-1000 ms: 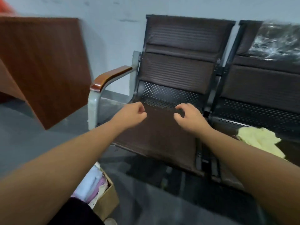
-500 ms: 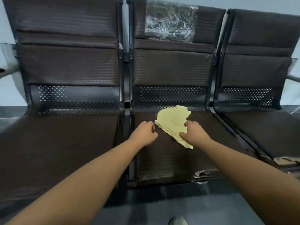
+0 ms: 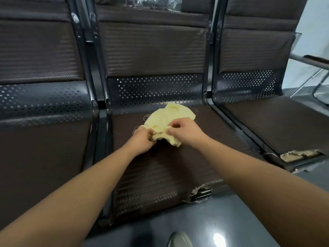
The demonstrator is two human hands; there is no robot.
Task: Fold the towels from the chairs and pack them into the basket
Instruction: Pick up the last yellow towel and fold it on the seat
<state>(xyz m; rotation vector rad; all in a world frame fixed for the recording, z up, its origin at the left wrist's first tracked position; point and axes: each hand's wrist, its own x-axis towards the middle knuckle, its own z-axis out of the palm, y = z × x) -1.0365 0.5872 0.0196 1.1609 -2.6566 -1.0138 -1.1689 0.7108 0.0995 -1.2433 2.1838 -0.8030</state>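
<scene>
both hands on the towel

head view: yellow towel (image 3: 167,115) lies crumpled on the middle seat (image 3: 160,172). left hand (image 3: 142,139) and right hand (image 3: 185,131) each pinch its near edge, close together. no writing readable.

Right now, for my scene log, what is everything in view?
towel: 1, pale yellow, crumpled on the middle seat
chairs: 3, dark brown padding on black perforated frames, joined in a row
plastic wrap: 1, clear, top of the middle backrest
torn padding: 2 spots, beige, front edges of the middle and right seats
armrest: 1, brown on grey metal, far right
floor: grey, in front of the chairs
shoe tip: 1, grey, bottom edge
left hand: 1, grips the towel's near left part
right hand: 1, pinches the towel's near edge
</scene>
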